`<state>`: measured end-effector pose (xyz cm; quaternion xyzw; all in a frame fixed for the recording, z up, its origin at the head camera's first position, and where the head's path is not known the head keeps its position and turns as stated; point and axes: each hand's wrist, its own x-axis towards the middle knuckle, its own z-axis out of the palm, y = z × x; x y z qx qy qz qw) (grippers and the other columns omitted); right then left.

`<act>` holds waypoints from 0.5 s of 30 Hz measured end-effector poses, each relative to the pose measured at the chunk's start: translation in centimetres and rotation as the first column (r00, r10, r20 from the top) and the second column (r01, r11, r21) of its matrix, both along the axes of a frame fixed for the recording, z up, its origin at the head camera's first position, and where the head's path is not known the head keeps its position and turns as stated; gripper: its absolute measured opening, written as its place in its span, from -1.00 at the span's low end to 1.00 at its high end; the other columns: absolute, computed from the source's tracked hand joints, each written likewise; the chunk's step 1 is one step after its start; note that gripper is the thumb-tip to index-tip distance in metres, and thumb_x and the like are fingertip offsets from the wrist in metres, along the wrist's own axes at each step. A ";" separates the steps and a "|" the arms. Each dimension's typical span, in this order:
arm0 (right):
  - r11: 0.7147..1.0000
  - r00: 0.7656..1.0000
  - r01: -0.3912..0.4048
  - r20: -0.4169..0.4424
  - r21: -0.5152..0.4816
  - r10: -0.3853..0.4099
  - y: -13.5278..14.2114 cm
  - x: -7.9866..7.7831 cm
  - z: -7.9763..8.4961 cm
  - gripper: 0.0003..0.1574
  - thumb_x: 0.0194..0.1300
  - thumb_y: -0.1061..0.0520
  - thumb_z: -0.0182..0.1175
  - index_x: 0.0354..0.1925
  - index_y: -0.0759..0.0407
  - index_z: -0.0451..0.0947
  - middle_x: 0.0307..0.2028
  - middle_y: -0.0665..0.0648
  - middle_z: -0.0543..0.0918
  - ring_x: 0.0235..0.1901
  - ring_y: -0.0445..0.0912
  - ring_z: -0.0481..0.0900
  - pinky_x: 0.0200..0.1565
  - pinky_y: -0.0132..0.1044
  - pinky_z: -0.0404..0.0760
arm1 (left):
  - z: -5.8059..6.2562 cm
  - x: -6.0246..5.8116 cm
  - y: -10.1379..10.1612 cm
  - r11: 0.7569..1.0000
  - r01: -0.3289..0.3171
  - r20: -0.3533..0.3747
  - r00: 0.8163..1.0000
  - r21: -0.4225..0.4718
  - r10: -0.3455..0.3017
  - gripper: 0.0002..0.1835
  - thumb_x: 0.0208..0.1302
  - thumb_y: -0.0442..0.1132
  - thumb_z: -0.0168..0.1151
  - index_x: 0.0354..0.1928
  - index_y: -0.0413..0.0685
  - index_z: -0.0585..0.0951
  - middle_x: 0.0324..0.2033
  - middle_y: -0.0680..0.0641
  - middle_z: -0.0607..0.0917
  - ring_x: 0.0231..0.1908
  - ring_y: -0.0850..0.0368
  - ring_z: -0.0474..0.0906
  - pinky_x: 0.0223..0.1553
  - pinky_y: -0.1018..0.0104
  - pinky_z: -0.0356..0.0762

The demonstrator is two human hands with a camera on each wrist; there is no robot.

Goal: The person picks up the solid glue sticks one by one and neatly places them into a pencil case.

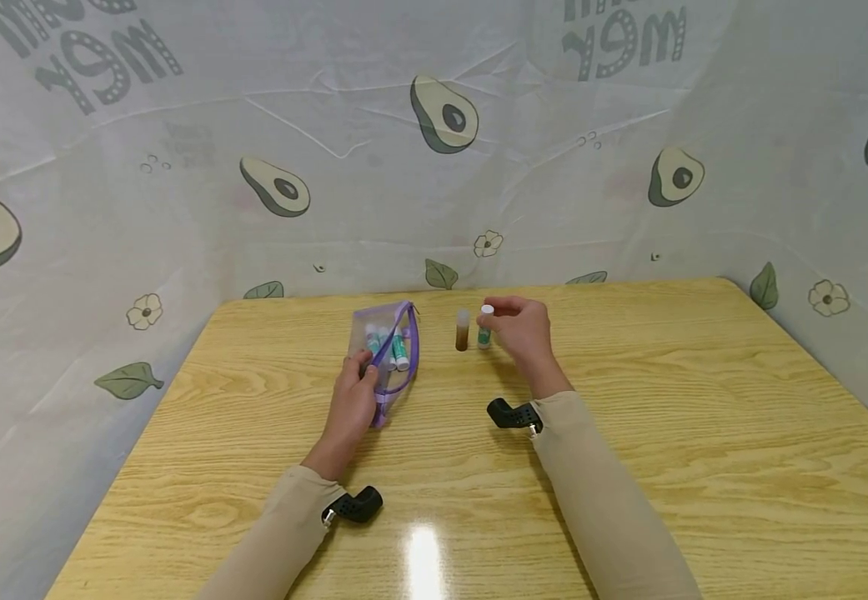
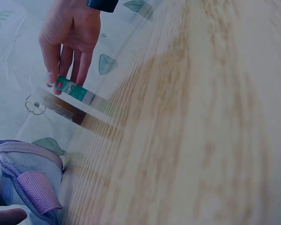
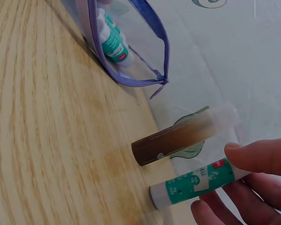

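Note:
My right hand [image 1: 525, 333] pinches a green-and-white glue stick [image 3: 199, 183] by its white top end between thumb and fingers. The stick is upright, its base at the tabletop. Just left of it stands a brown tube [image 3: 173, 137] with a frosted, see-through top. A sheer zip pouch with purple trim [image 1: 413, 333] lies on the left, its zipped mouth gaping toward the tube. Several green-and-white glue sticks [image 1: 399, 350] are inside. My left hand [image 1: 353, 398] grips the pouch's near side, thumb over the trim; its other fingers are partly hidden.
The wood-grain table [image 1: 629, 433] reaches back to a pale cloth [image 1: 373, 208] printed with avocados, leaves and flowers. Black wrist-camera mounts [image 1: 358, 505] sit on both beige sleeves [image 1: 606, 492].

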<state>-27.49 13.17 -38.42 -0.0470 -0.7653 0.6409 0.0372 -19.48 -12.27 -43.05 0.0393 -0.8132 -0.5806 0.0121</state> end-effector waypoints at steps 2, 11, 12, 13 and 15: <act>1.000 1.000 -0.001 0.000 0.014 0.001 0.0 0.0 -0.3 -0.53 0.41 0.27 0.35 0.26 0.32 0.66 0.19 0.34 0.68 0.17 0.15 0.68 0.27 0.01 0.67 | 0.1 0.0 0.0 1.000 0.004 -0.004 1.000 0.003 -0.004 -0.41 0.73 -0.13 -0.25 0.64 -0.23 0.18 0.70 -0.29 0.03 0.71 -0.26 -0.21 0.68 -0.25 -0.11; 1.000 1.000 0.015 0.011 0.013 -0.015 -0.1 -0.3 -1.0 -0.48 0.41 0.30 0.34 0.30 0.39 0.61 0.20 0.42 0.70 0.22 0.21 0.70 0.28 0.02 0.69 | 0.1 0.0 0.0 1.000 -0.001 -0.005 1.000 0.010 0.001 -0.42 0.73 -0.14 -0.24 0.63 -0.23 0.18 0.69 -0.28 0.04 0.72 -0.24 -0.21 0.69 -0.24 -0.11; 1.000 1.000 0.015 0.012 0.012 -0.015 -0.1 -0.4 -1.1 -0.47 0.42 0.30 0.34 0.31 0.40 0.60 0.21 0.42 0.69 0.23 0.21 0.70 0.29 0.02 0.69 | 0.1 0.0 0.0 1.000 -0.004 -0.006 1.000 0.011 0.004 -0.42 0.72 -0.14 -0.24 0.63 -0.23 0.19 0.69 -0.29 0.06 0.71 -0.24 -0.19 0.68 -0.23 -0.09; 1.000 1.000 0.014 0.014 0.013 -0.014 -0.1 -0.4 -1.2 -0.46 0.42 0.30 0.33 0.32 0.41 0.59 0.22 0.43 0.69 0.24 0.21 0.69 0.29 0.02 0.69 | 0.1 0.0 0.0 1.000 -0.006 -0.006 1.000 0.012 0.006 -0.42 0.72 -0.14 -0.23 0.63 -0.23 0.19 0.69 -0.28 0.07 0.71 -0.24 -0.17 0.68 -0.23 -0.08; 1.000 1.000 0.014 0.017 0.015 -0.014 0.0 -0.4 -1.3 -0.45 0.43 0.29 0.33 0.33 0.42 0.57 0.24 0.43 0.68 0.25 0.22 0.68 0.30 0.01 0.68 | 0.1 0.0 0.0 1.000 -0.007 -0.006 1.000 0.011 0.007 -0.42 0.72 -0.15 -0.23 0.63 -0.24 0.20 0.68 -0.29 0.08 0.71 -0.24 -0.16 0.68 -0.24 -0.07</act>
